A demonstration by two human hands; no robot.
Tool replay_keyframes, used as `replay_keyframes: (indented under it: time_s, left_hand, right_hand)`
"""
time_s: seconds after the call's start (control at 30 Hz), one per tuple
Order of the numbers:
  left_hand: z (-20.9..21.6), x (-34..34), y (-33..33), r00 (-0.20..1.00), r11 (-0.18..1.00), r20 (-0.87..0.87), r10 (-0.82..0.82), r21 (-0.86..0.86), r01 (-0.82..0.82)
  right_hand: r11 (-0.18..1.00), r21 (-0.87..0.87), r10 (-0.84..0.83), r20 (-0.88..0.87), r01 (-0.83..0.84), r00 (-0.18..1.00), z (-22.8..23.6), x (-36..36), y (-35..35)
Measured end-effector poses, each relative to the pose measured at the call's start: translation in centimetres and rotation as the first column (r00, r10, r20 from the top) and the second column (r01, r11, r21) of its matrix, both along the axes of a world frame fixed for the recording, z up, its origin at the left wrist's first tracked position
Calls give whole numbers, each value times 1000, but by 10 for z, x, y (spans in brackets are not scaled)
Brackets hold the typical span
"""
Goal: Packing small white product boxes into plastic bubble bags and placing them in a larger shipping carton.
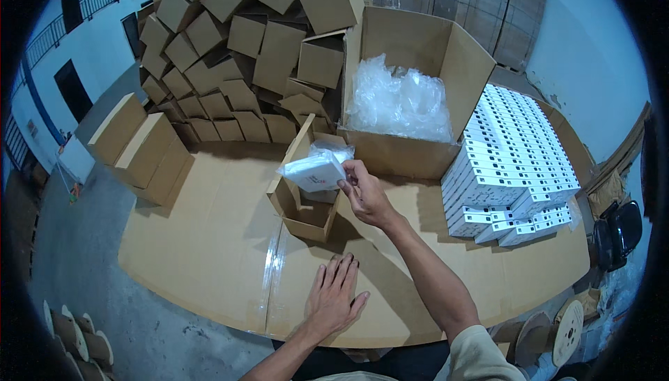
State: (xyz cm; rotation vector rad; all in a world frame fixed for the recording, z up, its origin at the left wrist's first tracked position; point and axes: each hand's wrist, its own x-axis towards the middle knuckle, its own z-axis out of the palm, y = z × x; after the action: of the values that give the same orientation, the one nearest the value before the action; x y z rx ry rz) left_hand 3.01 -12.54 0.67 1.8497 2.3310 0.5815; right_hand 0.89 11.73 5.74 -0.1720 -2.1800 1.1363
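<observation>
My right hand (367,195) pinches the right edge of a flat white box wrapped in clear plastic (317,173). The wrapped box is tilted over the mouth of an open, narrow cardboard box (306,229), which stands upright on the cardboard-covered table. Behind it, another piece of clear plastic wrap (333,149) shows inside the far end of that carton. My left hand (336,296) lies flat on the tabletop, fingers stretched out, just in front of the carton and holding nothing.
A large open carton (401,154) full of clear plastic bags (401,98) stands at the back. Stacked white boxes (512,165) fill the right side. Many open brown cartons (279,53) are piled behind, and closed cartons (150,151) stand at the left.
</observation>
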Motion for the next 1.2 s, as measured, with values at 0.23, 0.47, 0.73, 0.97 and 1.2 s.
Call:
replay_keyframes:
  time_s: [0.23, 0.47, 0.73, 0.97, 1.2]
  left_hand:
    - [4, -1, 0, 1000, 1000, 4, 10, -4, -10]
    - [2, -4, 3, 1000, 1000, 8, 2, -3, -2]
    - [-1, -4, 1, 1000, 1000, -1, 1, 17, -1]
    - [-1, -2, 2, 1000, 1000, 8, 14, 5, -14]
    - [1, -3, 3, 999, 1000, 26, 24, -18, -24]
  right_hand:
    - [979, 196, -57, -16, 59, 998, -6, -4, -3]
    - [944, 311, -133, 56, 109, 989, 8, 8, 0]
    - [901, 425, -112, 24, 91, 993, 9, -6, -2]
    - [857, 509, -163, 125, 78, 979, 2, -19, -1]
    - [814, 581, -227, 265, 33, 937, 12, -24, -11]
